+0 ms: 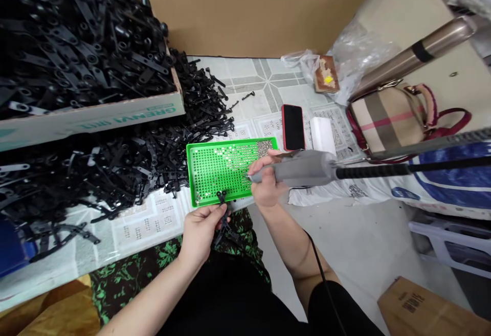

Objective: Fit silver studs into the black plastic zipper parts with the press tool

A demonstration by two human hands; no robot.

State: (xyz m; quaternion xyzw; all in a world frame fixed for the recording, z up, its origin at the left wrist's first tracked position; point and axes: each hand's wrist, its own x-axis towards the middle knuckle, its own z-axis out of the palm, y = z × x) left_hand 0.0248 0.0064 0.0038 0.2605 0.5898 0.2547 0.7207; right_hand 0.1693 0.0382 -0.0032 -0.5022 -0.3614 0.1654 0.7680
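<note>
Tabletop: mirrored box [88, 118] lettering unreadable; left hand [201, 231] pinches clip [221, 197], right hand [266, 182] grips screwdriver [303, 168].

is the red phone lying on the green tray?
No. The red phone lies on the table beyond the green tray, past its far right corner.

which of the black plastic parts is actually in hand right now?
The black part pinched in the left hand at the green tray's near edge. All the others lie loose in the pile or the cardboard box.

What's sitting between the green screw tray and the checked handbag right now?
In the head view, a red-edged phone and a white block lie side by side between the green screw tray and the checked handbag.
</note>
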